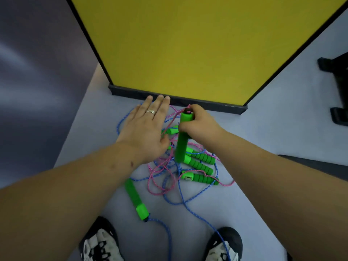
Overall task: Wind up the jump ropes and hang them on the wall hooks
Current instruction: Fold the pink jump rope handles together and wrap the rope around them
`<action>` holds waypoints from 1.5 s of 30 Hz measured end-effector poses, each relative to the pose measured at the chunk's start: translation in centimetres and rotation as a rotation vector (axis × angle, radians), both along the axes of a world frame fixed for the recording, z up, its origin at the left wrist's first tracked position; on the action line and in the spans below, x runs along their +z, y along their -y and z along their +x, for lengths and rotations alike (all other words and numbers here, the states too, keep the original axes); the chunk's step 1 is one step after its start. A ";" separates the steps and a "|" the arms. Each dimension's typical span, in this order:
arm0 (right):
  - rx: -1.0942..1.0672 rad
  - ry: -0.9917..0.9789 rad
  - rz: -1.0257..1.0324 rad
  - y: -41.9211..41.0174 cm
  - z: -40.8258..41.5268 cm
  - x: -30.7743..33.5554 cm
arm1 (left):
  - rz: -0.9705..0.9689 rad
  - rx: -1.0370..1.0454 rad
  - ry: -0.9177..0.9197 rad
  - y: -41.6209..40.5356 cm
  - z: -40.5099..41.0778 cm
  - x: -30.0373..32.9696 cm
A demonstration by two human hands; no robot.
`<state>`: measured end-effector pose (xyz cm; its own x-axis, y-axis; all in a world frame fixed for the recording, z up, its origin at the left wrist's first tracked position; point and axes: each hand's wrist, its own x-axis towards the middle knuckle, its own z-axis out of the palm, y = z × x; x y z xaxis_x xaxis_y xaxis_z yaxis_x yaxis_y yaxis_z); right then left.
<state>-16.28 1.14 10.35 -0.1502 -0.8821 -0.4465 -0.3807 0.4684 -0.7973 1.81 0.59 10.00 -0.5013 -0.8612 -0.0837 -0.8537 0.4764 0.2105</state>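
Jump ropes [169,166]: blue and pink cords tangled on floor, unwound. Green foam handles scattered; one handle [182,140] raised upright, pink cord at its top; another [136,199] lying apart, blue cord attached.

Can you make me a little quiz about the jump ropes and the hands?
1. True or false: the right hand holds a green handle.
2. What colour is the rope that runs down between the shoes: A pink, B blue, C yellow?
3. What is on a finger of the left hand?

Key
1. True; its grip is curled round the handle's top end, where a pink rope comes out.
2. B, the blue rope.
3. A ring; that hand is flat, fingers straight, over the tangle.
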 end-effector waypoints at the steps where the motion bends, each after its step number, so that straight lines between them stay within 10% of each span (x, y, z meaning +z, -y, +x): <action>1: -0.010 0.158 0.017 -0.8 0.7 1.6 | 0.030 -0.010 -0.038 -0.3 0.1 1.1; 11: -0.035 0.690 -0.032 -8.0 2.5 12.9 | 0.330 0.057 -0.355 -5.1 0.5 11.0; 23: -0.218 0.658 -0.066 -11.5 2.7 17.6 | 0.412 0.082 -0.448 -7.0 0.0 16.7; 28: -0.048 0.411 -0.117 -11.6 2.5 15.9 | 0.736 0.075 -0.563 -6.6 -0.1 17.2; 34: 0.027 0.552 -0.145 -11.4 1.4 15.0 | 1.175 0.169 -0.851 -6.2 -0.1 17.1; 40: 0.174 0.562 -0.128 -10.5 1.4 15.5 | 1.205 0.193 -0.900 -5.9 0.0 16.6; 45: -0.204 0.526 -0.088 -9.7 0.7 15.3 | 1.141 0.311 -0.915 -5.9 -0.1 16.1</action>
